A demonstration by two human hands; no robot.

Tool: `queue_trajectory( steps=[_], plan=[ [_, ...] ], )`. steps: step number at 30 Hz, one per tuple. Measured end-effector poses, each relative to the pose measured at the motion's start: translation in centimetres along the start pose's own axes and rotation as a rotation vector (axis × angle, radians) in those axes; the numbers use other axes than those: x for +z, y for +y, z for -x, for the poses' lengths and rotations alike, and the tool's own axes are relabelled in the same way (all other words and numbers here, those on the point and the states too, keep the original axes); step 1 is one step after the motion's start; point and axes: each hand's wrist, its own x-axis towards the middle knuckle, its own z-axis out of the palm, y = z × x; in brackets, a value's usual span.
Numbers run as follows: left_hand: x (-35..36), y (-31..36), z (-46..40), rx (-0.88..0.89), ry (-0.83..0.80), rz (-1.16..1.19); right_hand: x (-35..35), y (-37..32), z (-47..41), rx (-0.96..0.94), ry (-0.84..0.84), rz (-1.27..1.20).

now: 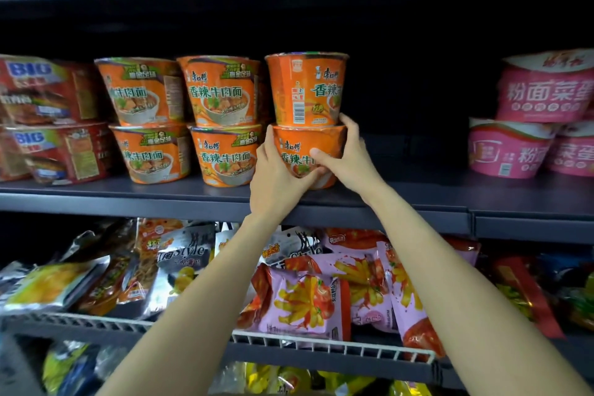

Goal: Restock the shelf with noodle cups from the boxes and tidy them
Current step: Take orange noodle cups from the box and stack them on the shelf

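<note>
While both forearms reach up past the wire basket [321, 344] of snack bags [305, 305], the hands meet on one orange cup at the shelf [418, 199] front. The left hand [276, 183] wraps the lower cup [302, 145] from its left side and front, and the right hand [348, 157] clasps its right side, thumb across the label and fingertips reaching up to the base of the top cup [307, 88]. That two-sided grip looks meant to steady the pair as one stack, since the top cup rests on the lower one's lid and could tip if the base is slid or turned. The top cup shows its barcode side, so it probably wants turning to match.

Just left stand two more stacks of orange cups [221, 119], labels forward, then red cups [51, 119] at the far left. Right of the hands the shelf is bare and dark, room for more stock. Pink bowls [540, 119] are stacked at the far right. No boxes are in view.
</note>
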Motion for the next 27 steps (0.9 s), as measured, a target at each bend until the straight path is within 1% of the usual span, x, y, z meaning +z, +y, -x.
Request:
queue_trajectory(
  steps=[2,4,5,9,12,14,15,18,19,20,22,26,27],
  plan=[
    [0.0,-0.1,-0.3,-0.021,0.014,0.006,-0.6,-0.8,-0.6,-0.026,0.070,-0.023],
    [0.0,-0.2,-0.4,-0.040,0.005,0.033,-1.6,-2.0,-1.5,-0.047,0.132,-0.138],
    [0.0,-0.3,-0.5,-0.047,-0.008,0.044,-1.9,-2.5,-2.2,-0.042,0.122,-0.178],
    [-0.1,-0.3,-0.7,-0.063,-0.069,0.048,-2.0,-3.6,-4.8,0.038,-0.042,-0.207],
    [-0.3,-0.4,-0.6,-0.072,-0.078,0.041,-1.7,-4.3,-5.4,0.056,-0.084,-0.144],
    [-0.2,-0.3,-0.5,-0.079,-0.062,0.019,-1.0,-4.5,-5.5,0.039,-0.023,-0.067],
    [-0.1,-0.2,-0.4,-0.078,-0.052,0.007,-0.5,-4.5,-5.3,0.030,0.045,-0.017],
    [0.1,-0.1,-0.4,-0.070,-0.027,-0.014,0.9,-4.3,-4.5,0.004,0.270,0.286],
    [0.1,-0.1,-0.3,-0.070,-0.022,-0.019,1.1,-4.2,-4.2,-0.007,0.312,0.365],
    [0.1,-0.1,-0.3,-0.071,-0.018,-0.024,1.1,-4.1,-4.0,-0.016,0.330,0.387],
    [0.2,-0.2,-0.3,-0.070,-0.007,-0.026,0.8,-3.8,-4.1,-0.005,0.311,0.293],
    [0.2,-0.3,-0.3,-0.065,0.034,-0.036,0.1,-3.2,-4.6,0.008,0.162,-0.085],
    [0.3,-0.3,-0.2,-0.067,0.046,-0.043,0.2,-3.2,-4.6,0.008,0.143,-0.120]
  ],
)
